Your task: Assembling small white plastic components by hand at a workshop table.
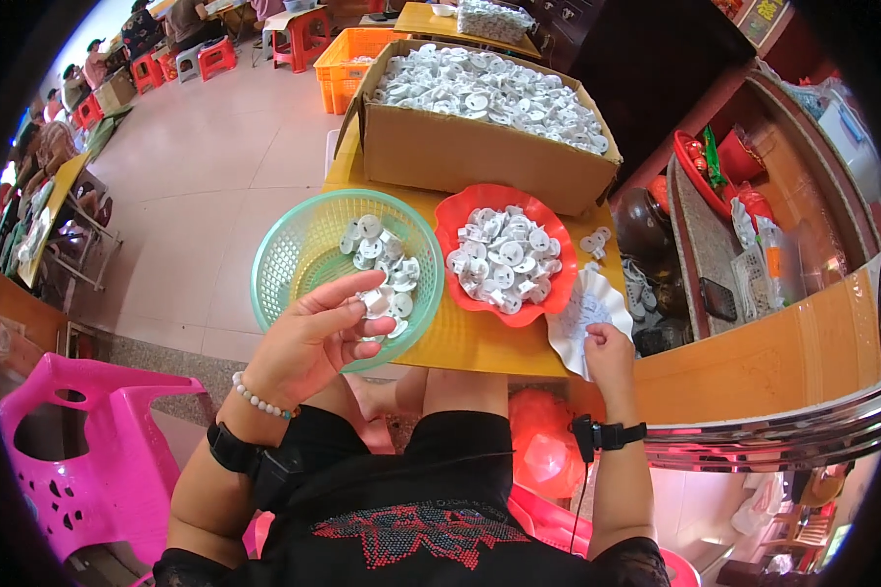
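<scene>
My left hand (325,328) is raised over the near side of a green plastic basket (274,264), its thumb and fingers closed on a small white plastic part (374,302). More white round-headed parts (370,230) lie inside that basket. To its right, a red wavy-rimmed bowl (450,220) is heaped with similar white parts (509,256). My right hand (610,354) is at the right side of a white fluted dish (563,338), which holds tiny pale pieces (584,311). Its fingers are pinched together, and whatever is between them is too small or hidden to make out.
A large cardboard box (480,161) full of white parts stands at the back of the yellow table (460,347). A few loose parts (595,241) lie right of the bowl. An orange crate (341,73) stands behind, a pink chair (108,460) at left, a wooden cabinet (754,382) at right.
</scene>
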A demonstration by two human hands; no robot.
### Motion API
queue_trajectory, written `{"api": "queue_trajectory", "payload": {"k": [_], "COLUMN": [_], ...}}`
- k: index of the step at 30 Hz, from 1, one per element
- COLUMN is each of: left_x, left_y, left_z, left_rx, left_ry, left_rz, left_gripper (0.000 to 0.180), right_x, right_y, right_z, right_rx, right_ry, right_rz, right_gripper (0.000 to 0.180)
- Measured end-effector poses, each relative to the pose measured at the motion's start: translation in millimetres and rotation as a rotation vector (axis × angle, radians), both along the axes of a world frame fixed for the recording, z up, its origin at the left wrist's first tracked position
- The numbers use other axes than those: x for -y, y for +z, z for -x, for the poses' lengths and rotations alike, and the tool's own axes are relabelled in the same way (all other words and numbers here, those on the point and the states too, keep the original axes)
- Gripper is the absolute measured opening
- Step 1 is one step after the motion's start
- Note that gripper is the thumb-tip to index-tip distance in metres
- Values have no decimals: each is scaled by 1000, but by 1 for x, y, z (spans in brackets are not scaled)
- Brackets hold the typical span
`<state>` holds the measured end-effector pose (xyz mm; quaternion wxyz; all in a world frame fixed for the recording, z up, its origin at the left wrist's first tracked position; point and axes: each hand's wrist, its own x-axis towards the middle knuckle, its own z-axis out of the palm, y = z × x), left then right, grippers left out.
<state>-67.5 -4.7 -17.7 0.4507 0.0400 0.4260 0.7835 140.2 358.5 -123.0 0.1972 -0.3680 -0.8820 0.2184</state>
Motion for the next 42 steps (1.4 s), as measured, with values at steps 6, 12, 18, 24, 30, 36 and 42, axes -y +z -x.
{"api": "queue_trajectory", "payload": {"k": [6, 12, 18, 24, 30, 36, 42], "left_x": [7, 1, -7, -12, -14, -13, -9], "left_y": [-4, 3, 6, 3, 1, 1, 1], "left_z": [-12, -22, -32, -37, -42, -44, -43], "left_rx": [-49, 7, 26, 52, 108, 107, 114], "left_ry": [-5, -59, -85, -98, -128, -151, -200], "left_rz": [7, -40, -76, -114, -195, -299, -328], "left_gripper": [42, 35, 30, 25, 26, 25, 24], "right_x": [2, 4, 6, 3, 0, 7, 8], "right_y": [6, 9, 16, 16, 5, 19, 18], "right_z": [7, 1, -1, -4, -3, -1, 1], "right_rx": [66, -53, -96, -102, -241, -93, -138], "right_ry": [-60, -24, -70, -35, -30, -41, 10], "right_rz": [-62, 117, 155, 156, 196, 228, 244], "right_gripper": [15, 12, 12, 12, 13, 14, 12]}}
